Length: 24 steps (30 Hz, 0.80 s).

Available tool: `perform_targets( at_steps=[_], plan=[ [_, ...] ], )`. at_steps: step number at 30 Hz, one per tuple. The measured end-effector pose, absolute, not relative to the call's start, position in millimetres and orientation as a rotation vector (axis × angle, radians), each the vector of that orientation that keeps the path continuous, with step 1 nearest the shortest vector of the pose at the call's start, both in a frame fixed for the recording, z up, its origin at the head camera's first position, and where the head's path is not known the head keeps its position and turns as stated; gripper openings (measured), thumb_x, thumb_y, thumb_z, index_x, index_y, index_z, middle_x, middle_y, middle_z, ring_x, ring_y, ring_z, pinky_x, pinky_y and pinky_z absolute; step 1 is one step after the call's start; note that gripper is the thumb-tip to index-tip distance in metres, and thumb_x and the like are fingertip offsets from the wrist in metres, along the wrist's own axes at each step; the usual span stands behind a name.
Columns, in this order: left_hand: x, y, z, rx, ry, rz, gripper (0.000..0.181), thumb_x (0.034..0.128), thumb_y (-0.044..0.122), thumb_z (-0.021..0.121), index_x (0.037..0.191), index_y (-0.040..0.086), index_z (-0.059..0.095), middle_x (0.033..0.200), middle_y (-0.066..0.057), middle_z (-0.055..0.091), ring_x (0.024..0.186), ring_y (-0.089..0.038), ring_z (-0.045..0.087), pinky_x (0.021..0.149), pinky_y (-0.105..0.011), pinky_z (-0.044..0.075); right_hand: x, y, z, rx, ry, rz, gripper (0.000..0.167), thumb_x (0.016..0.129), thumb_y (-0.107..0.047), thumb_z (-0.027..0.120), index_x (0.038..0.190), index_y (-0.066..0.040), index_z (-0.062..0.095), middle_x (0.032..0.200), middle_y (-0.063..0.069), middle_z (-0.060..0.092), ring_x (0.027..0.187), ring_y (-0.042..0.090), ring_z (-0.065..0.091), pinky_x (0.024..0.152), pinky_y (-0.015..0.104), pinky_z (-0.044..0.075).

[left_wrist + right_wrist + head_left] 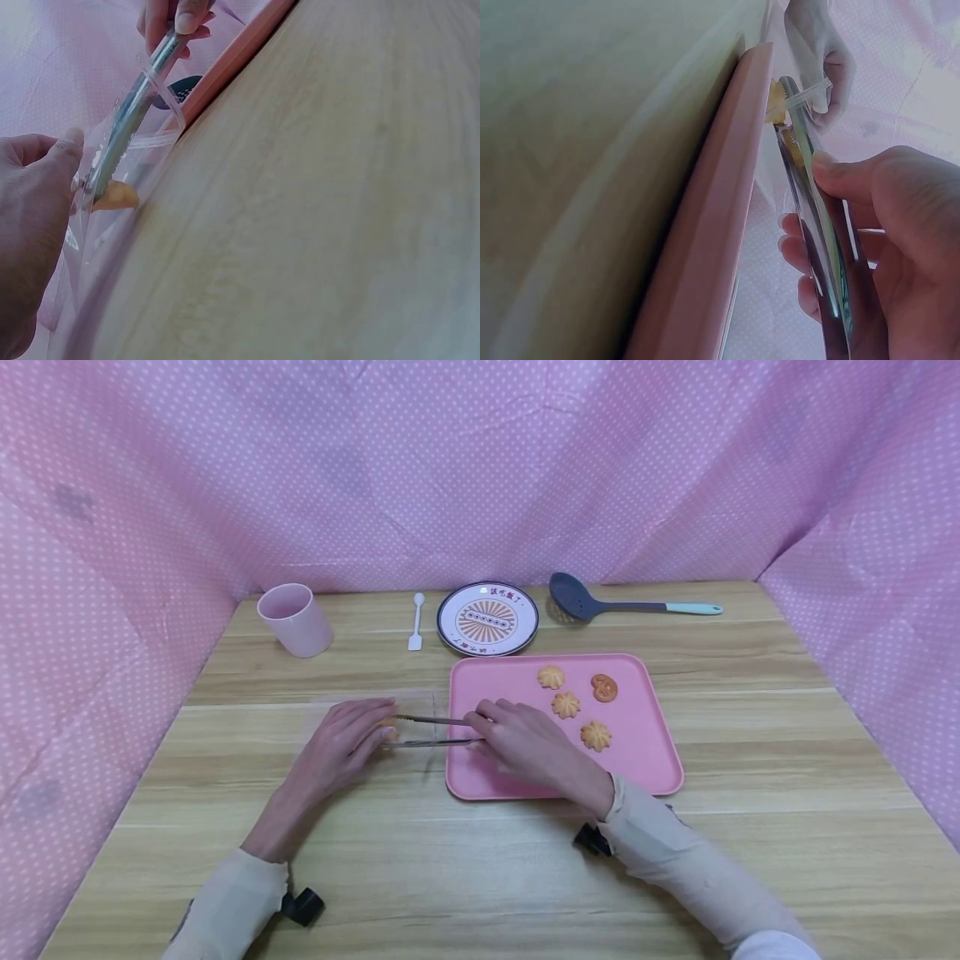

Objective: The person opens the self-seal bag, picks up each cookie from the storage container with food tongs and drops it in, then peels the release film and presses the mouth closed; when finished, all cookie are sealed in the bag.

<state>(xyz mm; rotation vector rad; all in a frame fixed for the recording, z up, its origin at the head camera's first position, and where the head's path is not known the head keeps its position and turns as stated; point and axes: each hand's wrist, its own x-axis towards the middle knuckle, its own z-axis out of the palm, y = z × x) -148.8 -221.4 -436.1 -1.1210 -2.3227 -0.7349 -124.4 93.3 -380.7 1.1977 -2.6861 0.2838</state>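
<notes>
In the head view my right hand grips metal tongs that point left, past the edge of a pink tray. Their toothed tips reach into a clear plastic bag, where a golden cookie sits at the tips. My left hand pinches the bag near the tong tips, its thumb showing in the left wrist view. On the tray lie several flower-shaped cookies and a pretzel-shaped cookie. Much of the bag is hard to make out from above.
Along the back of the wooden table stand a pink cup, a small white spoon, a patterned plate and a dark slotted spoon with a mint handle end. Pink dotted cloth surrounds the table's back and sides.
</notes>
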Motion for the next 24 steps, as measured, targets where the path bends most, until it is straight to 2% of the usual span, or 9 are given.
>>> perform_targets(
  at_steps=[7, 18, 24],
  plan=[
    [-147.6, -221.4, -435.5, -1.12, -2.317, -0.741, 0.032, 0.0994, 0.013, 0.067, 0.128, -0.001, 0.069, 0.131, -0.017, 0.068, 0.121, -0.037, 0.063, 0.102, -0.054, 0.046, -123.2, 91.4, -380.8, 1.187, -2.707, 0.316, 0.028, 0.096, -0.016, 0.076, 0.121, -0.006, 0.07, 0.104, 0.006, 0.065, 0.086, 0.021, 0.063, 0.072, 0.033, 0.058],
    [-148.8, -221.7, -436.3, -1.116, -2.296, -0.753, 0.033, 0.1066, 0.023, 0.06, 0.126, -0.001, 0.07, 0.129, -0.016, 0.07, 0.118, -0.038, 0.064, 0.101, -0.053, 0.047, -121.6, 96.8, -381.0, 1.166, -2.735, 0.386, 0.03, 0.097, -0.018, 0.076, 0.124, -0.007, 0.07, 0.104, 0.005, 0.064, 0.087, 0.019, 0.062, 0.074, 0.032, 0.058],
    [-148.8, -222.3, -437.3, -1.108, -2.3, -0.759, 0.031, 0.1064, 0.022, 0.06, 0.125, 0.0, 0.071, 0.127, -0.016, 0.07, 0.117, -0.037, 0.065, 0.101, -0.053, 0.047, -119.4, 106.1, -380.9, 1.121, -2.772, 0.426, 0.031, 0.098, -0.02, 0.075, 0.126, -0.007, 0.07, 0.103, 0.004, 0.063, 0.086, 0.018, 0.061, 0.075, 0.031, 0.058]
  ],
)
